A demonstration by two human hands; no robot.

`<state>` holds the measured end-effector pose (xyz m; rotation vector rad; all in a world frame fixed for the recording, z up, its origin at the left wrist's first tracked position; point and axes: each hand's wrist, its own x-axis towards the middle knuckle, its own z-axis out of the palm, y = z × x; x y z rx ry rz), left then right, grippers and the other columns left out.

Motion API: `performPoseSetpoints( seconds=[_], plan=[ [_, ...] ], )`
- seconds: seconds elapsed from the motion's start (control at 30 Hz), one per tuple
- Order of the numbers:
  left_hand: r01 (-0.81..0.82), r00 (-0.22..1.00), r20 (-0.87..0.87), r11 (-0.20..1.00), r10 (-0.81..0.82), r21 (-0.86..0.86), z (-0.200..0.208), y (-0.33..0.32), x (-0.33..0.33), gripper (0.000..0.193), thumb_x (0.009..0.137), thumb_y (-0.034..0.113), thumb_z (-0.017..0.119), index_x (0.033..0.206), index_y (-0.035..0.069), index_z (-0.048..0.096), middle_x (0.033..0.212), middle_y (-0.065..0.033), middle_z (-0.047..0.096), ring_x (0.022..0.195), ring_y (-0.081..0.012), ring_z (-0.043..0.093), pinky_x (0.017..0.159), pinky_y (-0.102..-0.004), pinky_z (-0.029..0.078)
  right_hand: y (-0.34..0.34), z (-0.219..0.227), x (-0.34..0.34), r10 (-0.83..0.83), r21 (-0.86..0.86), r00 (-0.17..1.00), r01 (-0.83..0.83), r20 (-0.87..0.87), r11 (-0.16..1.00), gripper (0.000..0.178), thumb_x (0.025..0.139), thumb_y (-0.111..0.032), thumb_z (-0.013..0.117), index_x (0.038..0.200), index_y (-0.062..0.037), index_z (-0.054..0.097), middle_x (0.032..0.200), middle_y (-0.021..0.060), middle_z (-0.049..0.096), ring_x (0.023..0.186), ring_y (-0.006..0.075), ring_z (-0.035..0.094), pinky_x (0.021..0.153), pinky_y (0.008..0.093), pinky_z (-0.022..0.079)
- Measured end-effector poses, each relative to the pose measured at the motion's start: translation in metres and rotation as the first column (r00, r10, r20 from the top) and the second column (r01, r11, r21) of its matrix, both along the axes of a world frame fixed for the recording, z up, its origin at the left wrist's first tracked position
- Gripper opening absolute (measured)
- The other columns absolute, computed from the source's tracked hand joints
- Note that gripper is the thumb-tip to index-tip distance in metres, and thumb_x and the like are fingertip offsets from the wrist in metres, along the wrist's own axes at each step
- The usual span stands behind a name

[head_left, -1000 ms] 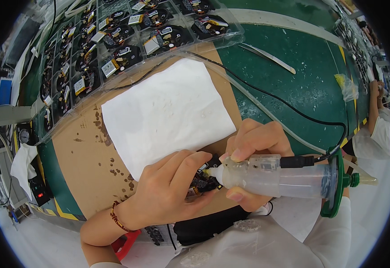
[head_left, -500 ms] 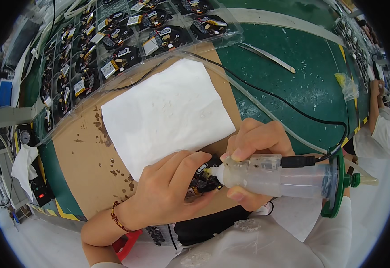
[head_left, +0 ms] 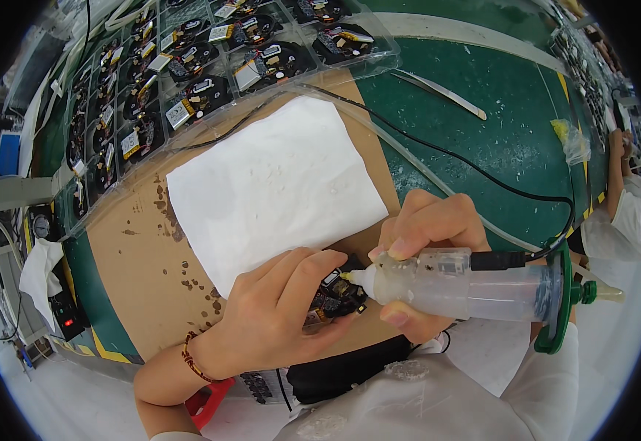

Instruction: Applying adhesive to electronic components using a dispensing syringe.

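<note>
Between its thumb and fingers my left hand [head_left: 272, 309] grips a round black circuit assembly [head_left: 340, 295] by its edges. The hand covers the left part of that piece. My right hand [head_left: 438, 235] is closed around a clear dispensing syringe [head_left: 500, 290], held nearly level with its green cap at the right. The syringe's white nozzle, with a yellowish tip [head_left: 348, 277], points left at the assembly's upper face. Whether the tip touches it, I cannot tell. A black cable [head_left: 482, 164] joins a plug on the syringe's side.
A white sheet [head_left: 276, 184] lies on stained brown cardboard [head_left: 133, 272] beyond my hands. Clear plastic trays [head_left: 390, 55] of similar assemblies stand at the back left. Metal tweezers [head_left: 445, 95] rest on the green mat [head_left: 482, 73]. At the far right, another person's arm [head_left: 616, 173] shows.
My right hand and the syringe have shifted slightly right, so more of the assembly shows beside the nozzle. My left hand stays in place with the assembly.
</note>
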<state>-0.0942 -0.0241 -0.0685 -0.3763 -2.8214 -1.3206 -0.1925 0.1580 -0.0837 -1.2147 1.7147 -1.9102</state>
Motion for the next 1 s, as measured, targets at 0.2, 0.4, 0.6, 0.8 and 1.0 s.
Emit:
performPoseSetpoints(
  seconds=[0.2,0.4,0.6,0.8,1.0],
  plan=[
    [-0.004,1.000,-0.005,1.000,0.004,0.015,-0.0004,0.0001,0.0000,0.051,0.063,0.014,0.078,0.105,-0.002,0.055,0.089,-0.0122,0.060,0.071,-0.0257,0.062,0.061,-0.0318,0.052,0.0009,-0.0004,0.0000,-0.010,0.003,1.000,0.010,-0.014,1.000,0.053,0.066,-0.015,0.082,0.102,-0.0062,0.043,0.085,0.0073,0.046,0.070,0.0135,0.048,0.068,0.0257,0.047],
    [-0.007,1.000,-0.008,1.000,0.007,0.005,-0.0010,-0.0003,0.0002,0.051,0.062,0.014,0.079,0.105,-0.002,0.055,0.088,-0.0123,0.060,0.071,-0.0258,0.062,0.061,-0.0318,0.052,0.0023,-0.0005,-0.0027,0.006,-0.003,1.000,-0.006,-0.008,1.000,0.054,0.066,-0.014,0.082,0.102,-0.0063,0.043,0.085,0.0075,0.046,0.071,0.0141,0.049,0.067,0.0262,0.047],
    [-0.005,1.000,-0.001,1.000,0.006,0.016,-0.0015,0.0003,0.0004,0.052,0.062,0.015,0.079,0.105,-0.002,0.055,0.089,-0.0128,0.061,0.072,-0.0265,0.063,0.062,-0.0319,0.052,0.0048,0.0022,-0.0032,0.011,0.027,1.000,-0.010,-0.029,1.000,0.054,0.065,-0.014,0.082,0.102,-0.0060,0.043,0.085,0.0073,0.046,0.070,0.0147,0.049,0.066,0.0269,0.048],
    [-0.023,1.000,0.013,0.999,0.023,0.031,-0.0024,-0.0005,0.0026,0.052,0.062,0.015,0.079,0.105,-0.002,0.056,0.089,-0.0135,0.062,0.073,-0.0274,0.063,0.063,-0.0321,0.053,0.0030,-0.0005,-0.0050,0.035,-0.023,0.999,-0.035,-0.022,0.999,0.055,0.065,-0.014,0.082,0.102,-0.0058,0.043,0.084,0.0072,0.046,0.067,0.0144,0.047,0.065,0.0284,0.049],
    [-0.029,0.999,0.033,0.998,0.026,0.064,-0.0012,0.0001,0.0000,0.051,0.062,0.014,0.079,0.104,-0.002,0.055,0.090,-0.0136,0.062,0.072,-0.0276,0.063,0.063,-0.0329,0.053,0.0038,-0.0011,-0.0080,0.013,-0.036,0.998,-0.015,-0.064,0.999,0.053,0.066,-0.014,0.081,0.102,-0.0059,0.043,0.084,0.0071,0.046,0.065,0.0140,0.045,0.066,0.0285,0.049]
  ],
)
